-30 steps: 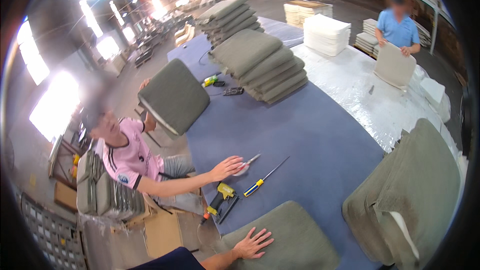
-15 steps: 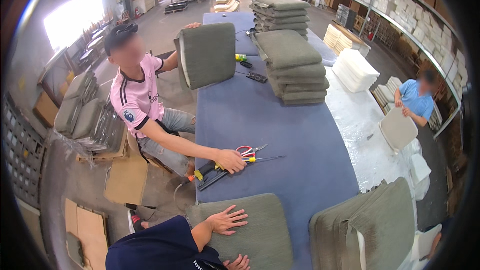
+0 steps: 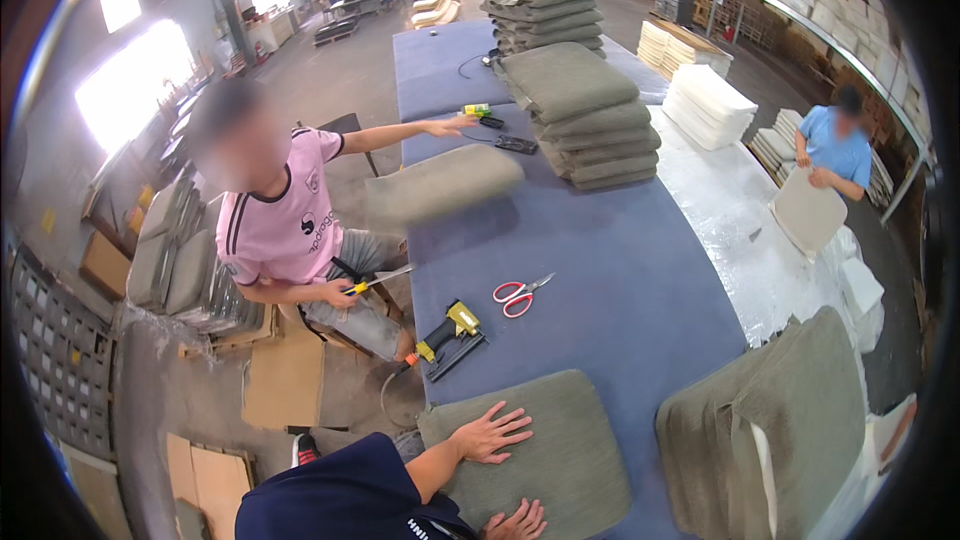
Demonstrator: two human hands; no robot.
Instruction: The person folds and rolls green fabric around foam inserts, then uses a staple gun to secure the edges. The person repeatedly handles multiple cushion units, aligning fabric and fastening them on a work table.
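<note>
A grey-green seat cushion point(image 3: 580, 450) lies on the blue-covered table at the lower middle. My left hand point(image 3: 490, 435) rests flat on its upper left part, fingers spread. Closer to the lower edge, my right hand point(image 3: 518, 520) also touches the cushion with fingers apart; part of it is cut off by the frame. Just beyond the cushion are a yellow-and-black air stapler point(image 3: 450, 335) with a hose and red-handled scissors point(image 3: 517, 298).
Across the left edge, a person in pink point(image 3: 285, 200) grips a long pointed tool point(image 3: 378, 281); a blurred cushion point(image 3: 445, 185) is beside them. Cushion stacks stand at far point(image 3: 580, 115) and near right point(image 3: 765, 430). Another person point(image 3: 835, 152) holds a pale pad point(image 3: 808, 212).
The person in pink has lifted the pointed tool off the table and drawn it back. Their upright cushion has tipped nearly flat, out of their hand. My hands stay on my cushion.
</note>
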